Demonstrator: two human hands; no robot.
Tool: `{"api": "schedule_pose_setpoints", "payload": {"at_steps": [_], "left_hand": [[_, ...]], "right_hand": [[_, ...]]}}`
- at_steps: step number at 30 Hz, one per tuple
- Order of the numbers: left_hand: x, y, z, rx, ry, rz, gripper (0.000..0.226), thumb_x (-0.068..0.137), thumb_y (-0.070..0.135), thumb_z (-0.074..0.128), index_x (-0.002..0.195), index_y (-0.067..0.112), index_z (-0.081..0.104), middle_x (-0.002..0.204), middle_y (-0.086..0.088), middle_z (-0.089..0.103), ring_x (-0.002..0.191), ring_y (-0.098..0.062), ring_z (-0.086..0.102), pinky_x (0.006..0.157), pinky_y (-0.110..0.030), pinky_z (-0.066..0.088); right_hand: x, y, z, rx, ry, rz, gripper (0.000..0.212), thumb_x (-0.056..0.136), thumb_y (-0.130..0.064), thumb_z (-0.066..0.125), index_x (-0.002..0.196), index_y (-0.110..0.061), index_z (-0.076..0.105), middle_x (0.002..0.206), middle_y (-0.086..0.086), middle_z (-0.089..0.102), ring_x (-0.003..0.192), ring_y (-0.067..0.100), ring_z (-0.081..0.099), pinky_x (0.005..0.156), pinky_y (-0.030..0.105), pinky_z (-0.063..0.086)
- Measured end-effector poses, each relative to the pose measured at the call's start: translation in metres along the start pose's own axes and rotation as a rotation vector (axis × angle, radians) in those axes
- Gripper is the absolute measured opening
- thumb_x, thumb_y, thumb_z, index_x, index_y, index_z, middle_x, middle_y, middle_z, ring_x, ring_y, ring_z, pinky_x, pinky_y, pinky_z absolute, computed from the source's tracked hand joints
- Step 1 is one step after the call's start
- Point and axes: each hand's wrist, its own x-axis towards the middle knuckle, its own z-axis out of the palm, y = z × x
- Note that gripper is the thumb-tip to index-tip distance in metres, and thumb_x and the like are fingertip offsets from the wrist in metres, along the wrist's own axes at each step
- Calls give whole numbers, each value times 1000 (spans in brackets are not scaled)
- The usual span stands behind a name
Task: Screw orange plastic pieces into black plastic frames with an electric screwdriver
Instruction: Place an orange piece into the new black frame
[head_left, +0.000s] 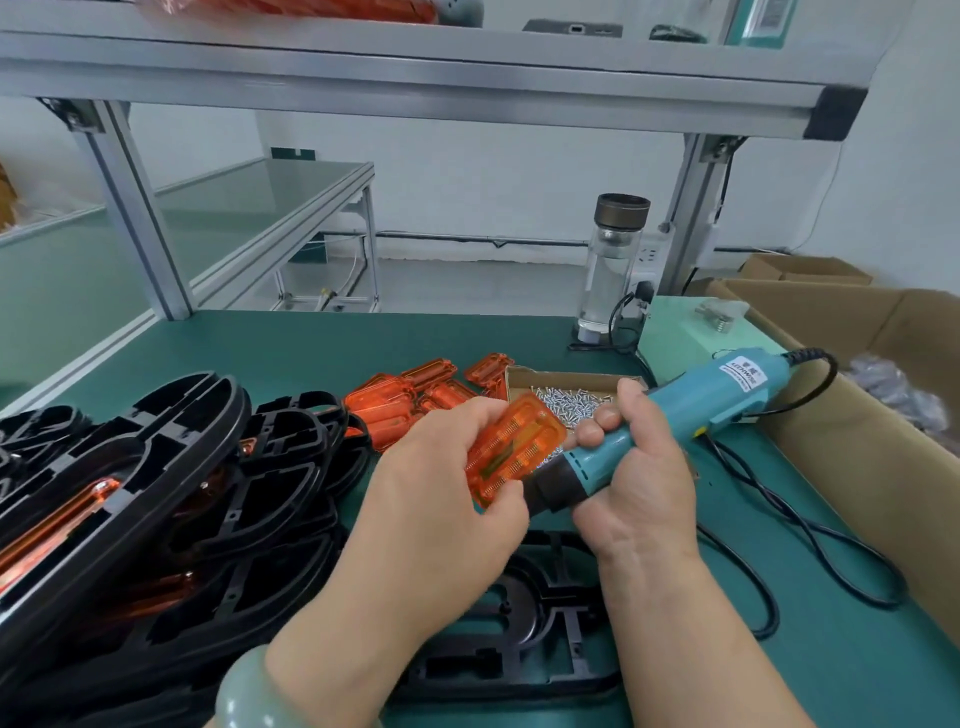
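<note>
Black frame (519, 654) lies on the bench (831, 675) under your hands, no orange fitted. Left hand (436, 499): fingers pinch one orange piece (514, 449) above it. Right hand (639, 483): fingers wrap the electric screwdriver (696, 408). Left stack (156, 467) looks partly assembled; loose orange pieces (400, 402) wait beyond.

The bit of the electric screwdriver (675, 415) is hidden behind the orange plastic piece (514, 449), and both forearms (332, 654) cover much of the black plastic frame (540, 613) lying on the tabletop (363, 348). The stack of black frames (130, 493) runs off the left edge, the cardboard box (852, 452) off the right; the screwdriver's label (743, 375) is too blurred to read.
</note>
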Motion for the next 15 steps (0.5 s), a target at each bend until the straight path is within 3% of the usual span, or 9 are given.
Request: {"api": "schedule_pose_setpoints", "payload": {"at_steps": [7, 11, 15], "left_hand": [[-3, 0, 8, 56, -26, 81, 58, 76, 21, 69, 131, 30, 53, 98, 19, 47, 94, 4, 48, 79, 1, 34], [0, 3, 8, 0, -14, 118, 61, 74, 26, 66, 132, 32, 48, 102, 18, 53, 96, 0, 56, 87, -19, 48], [-2, 6, 9, -29, 58, 158, 60, 72, 24, 64, 129, 34, 47, 101, 19, 54, 96, -3, 57, 84, -20, 47]], "right_hand": [[-7, 6, 5, -15, -118, 3, 18, 76, -23, 72, 80, -20, 55, 56, -6, 49, 46, 6, 48, 53, 25, 49], [-9, 6, 4, -75, -167, 12, 17, 74, -24, 71, 84, -19, 58, 65, -2, 49, 63, 17, 52, 71, 39, 50], [-11, 4, 4, -89, -206, 28, 17, 73, -21, 71, 87, -20, 61, 69, -4, 57, 67, 18, 59, 73, 40, 50]]}}
